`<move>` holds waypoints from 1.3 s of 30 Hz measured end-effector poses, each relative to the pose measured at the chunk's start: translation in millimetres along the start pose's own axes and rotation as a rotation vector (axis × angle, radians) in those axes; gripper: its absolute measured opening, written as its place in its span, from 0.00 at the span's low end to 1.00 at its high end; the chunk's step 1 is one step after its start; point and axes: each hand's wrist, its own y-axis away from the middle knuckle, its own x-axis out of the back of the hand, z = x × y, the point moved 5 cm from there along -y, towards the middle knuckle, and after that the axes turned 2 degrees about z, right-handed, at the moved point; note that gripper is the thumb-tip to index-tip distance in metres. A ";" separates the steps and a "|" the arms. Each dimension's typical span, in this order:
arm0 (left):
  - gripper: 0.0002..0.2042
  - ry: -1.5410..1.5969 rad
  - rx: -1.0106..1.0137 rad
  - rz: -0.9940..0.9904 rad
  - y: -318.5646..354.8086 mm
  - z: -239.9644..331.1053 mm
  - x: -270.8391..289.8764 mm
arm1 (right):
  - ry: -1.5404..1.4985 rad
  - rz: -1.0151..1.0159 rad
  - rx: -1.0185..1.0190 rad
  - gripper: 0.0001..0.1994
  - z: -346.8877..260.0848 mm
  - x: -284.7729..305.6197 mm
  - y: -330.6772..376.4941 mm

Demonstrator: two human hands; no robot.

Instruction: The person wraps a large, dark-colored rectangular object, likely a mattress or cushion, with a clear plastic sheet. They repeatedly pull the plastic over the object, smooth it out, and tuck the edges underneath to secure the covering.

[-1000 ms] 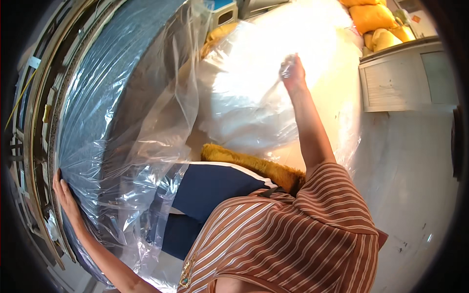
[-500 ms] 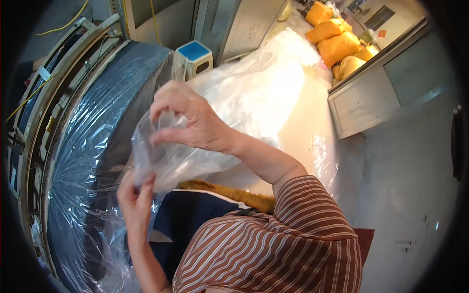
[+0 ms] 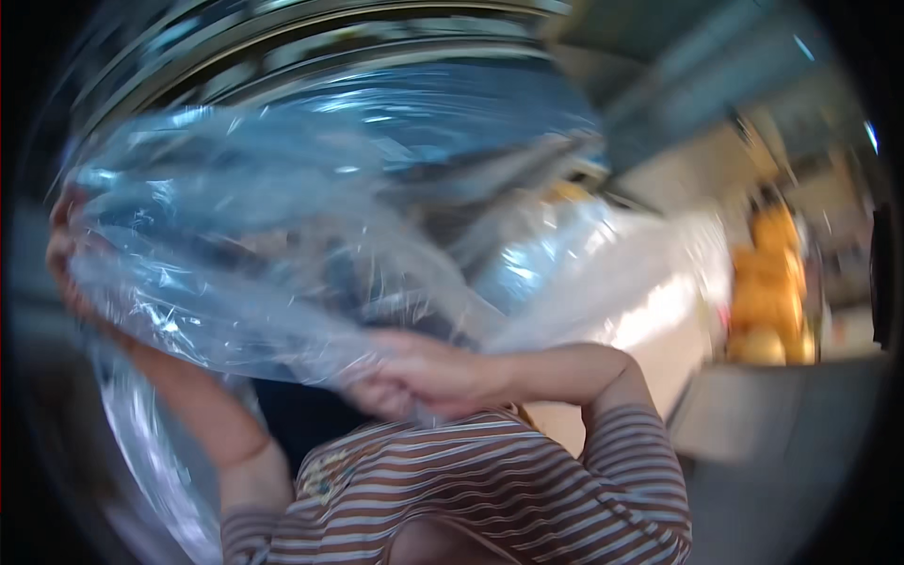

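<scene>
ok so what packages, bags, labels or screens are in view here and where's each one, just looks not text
Clear plastic bag: large, crinkled, see-through with blue glints, spread across the left and middle, gripped by the left hand at its left edge and the right hand at its lower edge.
Yellow-orange packs: blurred, rounded, stacked at the right.
No labels, signs or screens can be made out.

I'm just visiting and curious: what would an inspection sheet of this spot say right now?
Surface: pale counter at right, blurred.
Job's things: clear plastic sheet, stretched wide between both hands.
Clutter: orange-yellow lumps at right, too blurred to identify.
Hands: left hand grips the sheet's left edge; right hand is closed on bunched plastic at the chest.
Cables: nothing seen.
Surroundings: large curved metal rim above, plastic-covered; picture motion-blurred.
</scene>
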 end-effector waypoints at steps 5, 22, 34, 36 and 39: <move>0.03 -0.354 0.104 0.201 13.7 29.4 177.0 | 0.912 -0.448 0.226 0.26 48.3 -65.9 -87.5; 0.12 -1.504 0.052 -0.050 43.5 23.8 171.1 | 2.542 0.114 0.905 0.29 -83.3 -32.9 -244.7; 0.08 -1.120 0.208 -0.017 -30.4 -84.1 178.5 | 2.493 0.165 0.856 0.36 -87.8 -38.1 -245.5; 0.06 -0.912 0.200 0.044 -32.7 -77.7 174.5 | 2.201 0.113 0.986 0.39 -101.7 -40.3 -245.9; 0.05 -0.769 0.138 0.088 -29.7 -57.2 167.4 | 2.020 0.078 1.058 0.45 -117.4 -62.4 -255.9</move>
